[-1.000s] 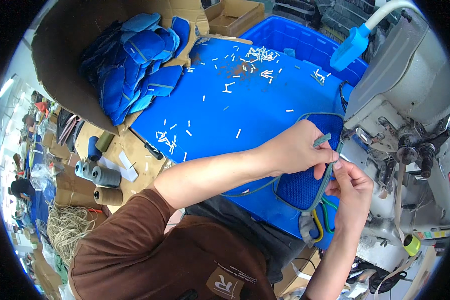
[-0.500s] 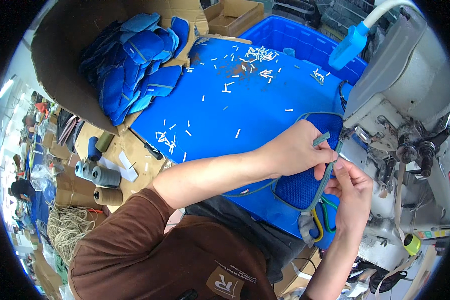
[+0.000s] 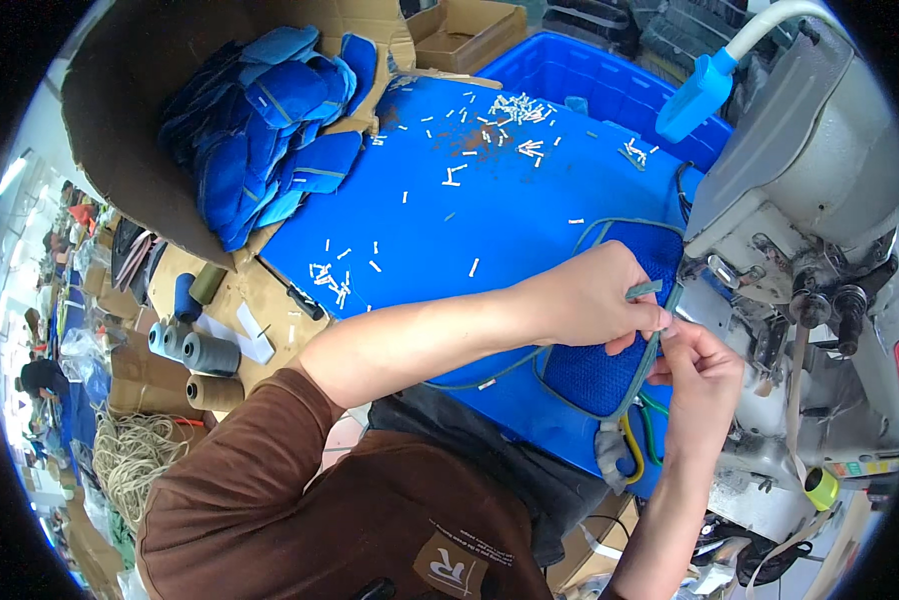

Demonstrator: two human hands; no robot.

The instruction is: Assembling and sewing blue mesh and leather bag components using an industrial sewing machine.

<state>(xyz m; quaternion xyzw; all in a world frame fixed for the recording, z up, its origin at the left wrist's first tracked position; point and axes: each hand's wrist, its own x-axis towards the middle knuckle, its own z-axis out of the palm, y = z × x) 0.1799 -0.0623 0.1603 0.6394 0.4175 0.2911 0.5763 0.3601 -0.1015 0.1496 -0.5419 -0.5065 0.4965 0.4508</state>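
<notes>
A blue mesh fabric piece point(image 3: 598, 372) edged with grey-green binding lies on the blue table top point(image 3: 470, 215) beside a grey sewing machine point(image 3: 820, 190). My left hand point(image 3: 592, 295) rests on the piece and pinches a short grey-green strip point(image 3: 645, 290) at its right edge. Just below, my right hand point(image 3: 698, 365) pinches the same binding edge with its fingertips. Both hands meet close to the machine's needle area.
A cardboard box point(image 3: 150, 150) at the upper left holds several stacked blue fabric pieces point(image 3: 270, 130). Small white scraps point(image 3: 515, 110) lie scattered on the table. Thread cones point(image 3: 195, 350) stand at the left. A blue plastic crate point(image 3: 590, 75) sits behind. Scissors with yellow and green handles point(image 3: 635, 440) lie near the front edge.
</notes>
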